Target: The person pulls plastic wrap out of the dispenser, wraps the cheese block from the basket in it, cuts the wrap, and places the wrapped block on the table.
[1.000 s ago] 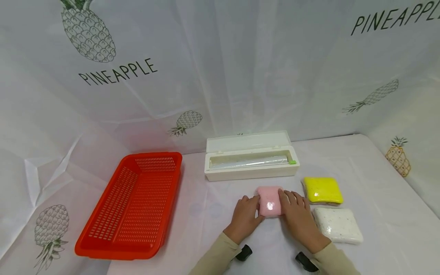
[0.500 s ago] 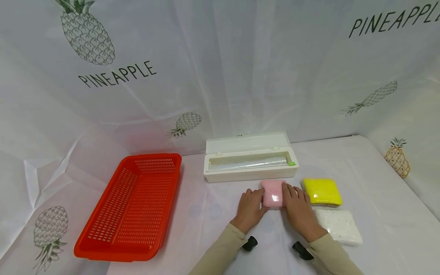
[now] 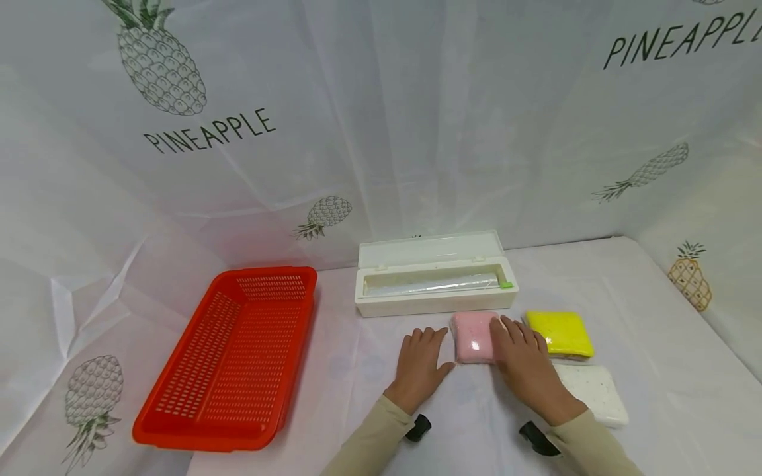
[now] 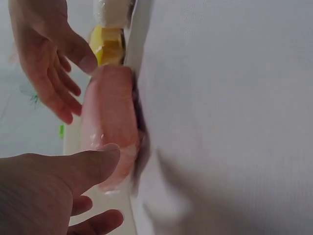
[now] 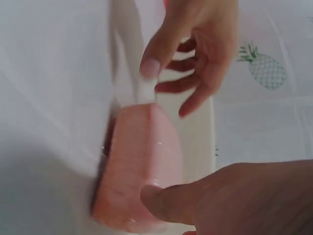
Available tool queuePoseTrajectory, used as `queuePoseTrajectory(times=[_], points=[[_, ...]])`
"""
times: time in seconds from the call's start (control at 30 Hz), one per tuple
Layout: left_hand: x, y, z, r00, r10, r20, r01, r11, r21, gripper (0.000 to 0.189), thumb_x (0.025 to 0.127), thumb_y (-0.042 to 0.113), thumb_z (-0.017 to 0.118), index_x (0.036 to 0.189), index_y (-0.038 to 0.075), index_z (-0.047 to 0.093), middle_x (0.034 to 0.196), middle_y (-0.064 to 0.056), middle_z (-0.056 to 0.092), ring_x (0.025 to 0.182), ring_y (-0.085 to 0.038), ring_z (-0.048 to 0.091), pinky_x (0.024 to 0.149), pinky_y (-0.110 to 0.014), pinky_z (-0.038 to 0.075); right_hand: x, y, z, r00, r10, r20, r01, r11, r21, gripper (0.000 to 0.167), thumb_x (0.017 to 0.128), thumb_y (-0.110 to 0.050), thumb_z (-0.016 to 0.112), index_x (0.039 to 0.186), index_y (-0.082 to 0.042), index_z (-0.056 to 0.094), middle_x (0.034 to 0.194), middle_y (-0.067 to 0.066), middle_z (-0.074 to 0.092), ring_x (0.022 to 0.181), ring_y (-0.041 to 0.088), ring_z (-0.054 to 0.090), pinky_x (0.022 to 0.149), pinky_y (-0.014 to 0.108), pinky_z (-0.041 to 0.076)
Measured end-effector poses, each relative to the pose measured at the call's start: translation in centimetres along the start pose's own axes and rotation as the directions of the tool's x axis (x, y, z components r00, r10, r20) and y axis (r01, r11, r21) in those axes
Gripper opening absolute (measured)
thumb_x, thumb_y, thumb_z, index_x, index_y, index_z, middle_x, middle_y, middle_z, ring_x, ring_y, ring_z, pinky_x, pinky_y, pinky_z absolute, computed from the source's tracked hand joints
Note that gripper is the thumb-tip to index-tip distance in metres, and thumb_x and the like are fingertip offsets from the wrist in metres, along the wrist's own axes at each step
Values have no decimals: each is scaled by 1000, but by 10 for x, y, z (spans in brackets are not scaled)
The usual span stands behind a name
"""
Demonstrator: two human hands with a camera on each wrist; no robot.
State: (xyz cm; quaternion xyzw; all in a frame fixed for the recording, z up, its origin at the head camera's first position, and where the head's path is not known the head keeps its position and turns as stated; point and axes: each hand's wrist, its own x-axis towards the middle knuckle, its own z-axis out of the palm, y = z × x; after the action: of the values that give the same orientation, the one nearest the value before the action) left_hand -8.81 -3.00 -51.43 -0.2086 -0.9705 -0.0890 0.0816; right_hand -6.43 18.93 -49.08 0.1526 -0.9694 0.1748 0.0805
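A pink block (image 3: 473, 337) in clear, shiny film lies flat on the table, just in front of the white dispenser box. To its left my left hand (image 3: 419, 369) has its fingers spread and thumb apart, with a small gap to the block in the head view. My right hand (image 3: 530, 370) is at the block's right edge, fingers loosely extended and thumb (image 5: 164, 201) overlapping its end in the right wrist view. Neither hand curls round it. Right of that hand lie a yellow wrapped block (image 3: 559, 332) and a white speckled one (image 3: 594, 390), partly hidden by the hand.
The white box (image 3: 437, 304) stands at the back with its lid raised, a roll of cling film (image 3: 431, 284) inside and a green tab at its right end. On the left is a red perforated plastic basket (image 3: 297, 357). A pineapple-print curtain (image 3: 417, 132) hangs behind the table.
Both hands pushed the pink block away toward the white box and slightly right. Since then the left hand has let go and drawn back left; the right hand has loosened beside the block.
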Motion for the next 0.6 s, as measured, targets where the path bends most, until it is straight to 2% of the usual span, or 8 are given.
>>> queuePoseTrajectory(times=[0.27, 0.43, 0.6], points=[[-12, -23, -28, 995, 4, -98, 5, 996, 92, 66, 85, 41, 90, 141, 16, 65, 114, 1, 67, 100, -19, 55, 88, -32, 44, -1, 10, -16, 1000, -28, -15, 28, 999, -26, 73, 83, -7, 88, 146, 6, 51, 148, 34, 51, 135, 55, 45, 109, 74, 33], [-16, -38, -45, 994, -31, -103, 42, 993, 107, 66, 85, 42, 89, 141, 18, 65, 117, 0, 67, 103, -21, 56, 92, -36, 46, -4, 18, -25, 994, -77, -80, 71, 995, -68, 75, 79, -7, 91, 143, 6, 53, 146, 32, 52, 133, 53, 46, 106, 72, 35], [-17, -54, -64, 992, -85, -95, 93, 992, 81, 64, 85, 38, 90, 140, 15, 66, 118, -4, 66, 107, -25, 55, 93, -40, 46, -1, 27, -34, 982, -130, -138, 115, 987, -114, 78, 78, -9, 92, 143, 6, 52, 144, 32, 51, 132, 51, 46, 104, 70, 36]])
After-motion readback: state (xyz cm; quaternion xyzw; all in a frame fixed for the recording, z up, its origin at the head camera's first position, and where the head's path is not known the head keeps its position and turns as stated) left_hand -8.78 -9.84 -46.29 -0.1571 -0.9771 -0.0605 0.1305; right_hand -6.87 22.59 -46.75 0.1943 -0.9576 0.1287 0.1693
